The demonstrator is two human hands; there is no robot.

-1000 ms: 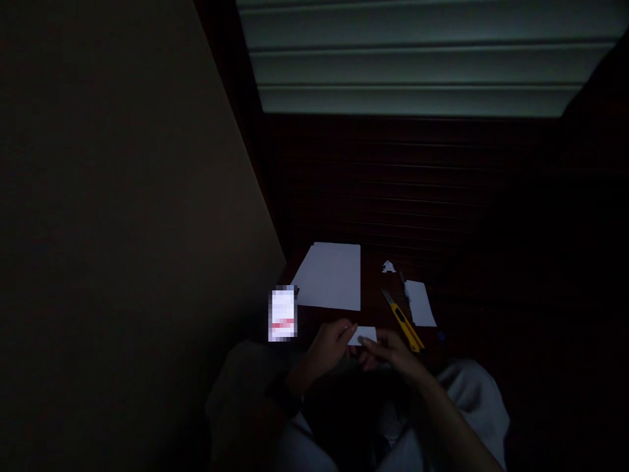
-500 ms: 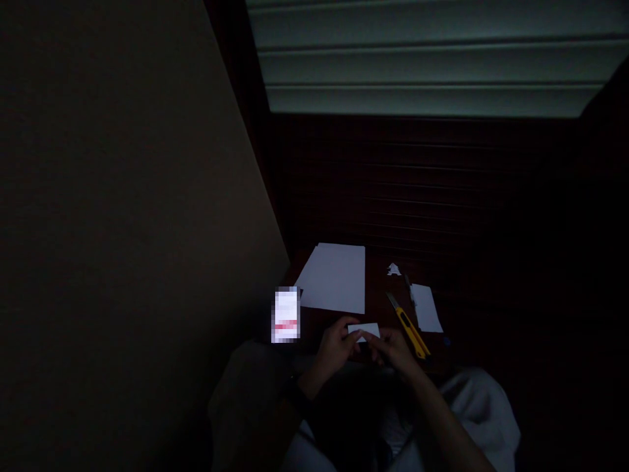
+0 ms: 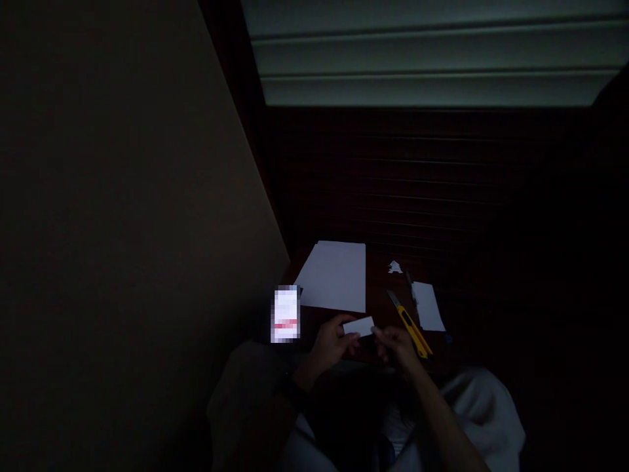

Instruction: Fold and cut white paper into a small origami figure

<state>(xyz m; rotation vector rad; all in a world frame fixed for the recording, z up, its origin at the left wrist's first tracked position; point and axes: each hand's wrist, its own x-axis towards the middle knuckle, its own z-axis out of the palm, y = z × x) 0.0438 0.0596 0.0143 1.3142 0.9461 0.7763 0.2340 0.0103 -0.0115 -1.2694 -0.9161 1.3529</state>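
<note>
A small white piece of paper point(image 3: 358, 326), oblong and perhaps folded, is held above the near edge of a dark table. My left hand point(image 3: 332, 342) pinches its left end between thumb and fingers. At its right corner, the fingertips of my right hand point(image 3: 396, 345) are closed on the paper. Just right of that hand lies a yellow utility knife point(image 3: 411, 331) with its blade out, pointing away from me. The dim light hides the undersides of my fingers.
White paper sheets point(image 3: 337, 275) lie at the back left, with a lit, blurred phone screen point(image 3: 285, 314) nearby. Toward the right are a small cut-paper shape point(image 3: 394, 267), a pen point(image 3: 411, 288) and a smaller sheet point(image 3: 428, 306). A wall point(image 3: 147, 229) rises on the left.
The small paper has tilted, its right end now higher. My right thumb has slid from the paper's middle to its right corner, and the hands are slightly farther apart.
</note>
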